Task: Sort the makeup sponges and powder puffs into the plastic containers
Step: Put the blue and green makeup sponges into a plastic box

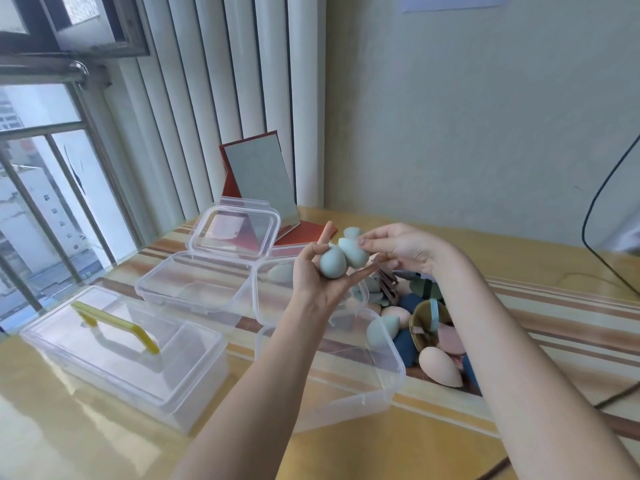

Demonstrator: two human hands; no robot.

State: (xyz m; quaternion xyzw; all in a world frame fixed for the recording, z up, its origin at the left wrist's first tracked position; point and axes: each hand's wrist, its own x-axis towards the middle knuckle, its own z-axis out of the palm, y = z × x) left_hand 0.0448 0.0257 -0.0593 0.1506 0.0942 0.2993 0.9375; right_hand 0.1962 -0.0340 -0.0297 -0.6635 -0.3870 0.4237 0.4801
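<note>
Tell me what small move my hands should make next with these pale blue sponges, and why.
Probably lower the left hand and drop the pale blue teardrop sponges into the clear plastic container directly beneath. It already seems to hold one similar blue sponge, and both hands, the right hand pinching from above, hover over it.

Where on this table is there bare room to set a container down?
Bare tabletop lies near the person, in front of the closed yellow-handled box, and at the far right toward the wall. It is crowded around the sponge pile and the open containers.
</note>
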